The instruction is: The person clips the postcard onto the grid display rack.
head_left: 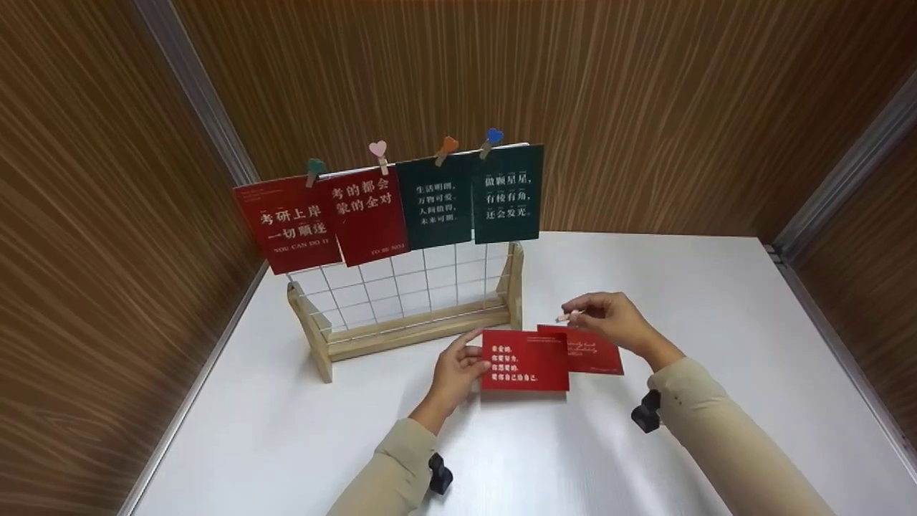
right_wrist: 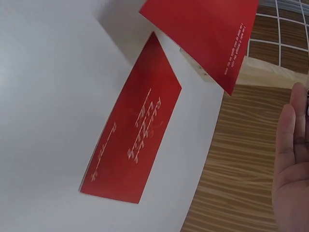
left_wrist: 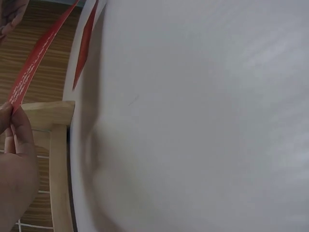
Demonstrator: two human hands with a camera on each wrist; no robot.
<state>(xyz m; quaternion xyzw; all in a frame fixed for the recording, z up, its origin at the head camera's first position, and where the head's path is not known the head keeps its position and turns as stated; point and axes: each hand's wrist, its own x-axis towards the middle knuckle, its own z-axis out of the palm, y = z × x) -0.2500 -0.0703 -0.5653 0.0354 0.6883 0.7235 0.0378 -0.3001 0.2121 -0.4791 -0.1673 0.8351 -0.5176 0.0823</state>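
My left hand (head_left: 453, 374) pinches a red card (head_left: 526, 367) with white lettering by its left edge, raised above the white table. In the left wrist view the thumb and fingers (left_wrist: 18, 133) close on the card's corner. Above and right of it, my right hand (head_left: 617, 321) holds a small pale clothespin (head_left: 569, 315) between thumb and fingers. Beneath that hand a second red card (head_left: 602, 356), printed with script, lies on the table; the right wrist view shows this card (right_wrist: 130, 130) whole. The clothespin is mostly out of the right wrist view.
A wire-grid rack on a wooden base (head_left: 423, 335) stands at the back left. Along its top hang red cards (head_left: 294, 229) and dark green cards (head_left: 507, 197), held by clothespins with coloured hearts, such as a pink one (head_left: 379, 150). Wood-grain walls (head_left: 645, 115) surround the table (head_left: 286, 444).
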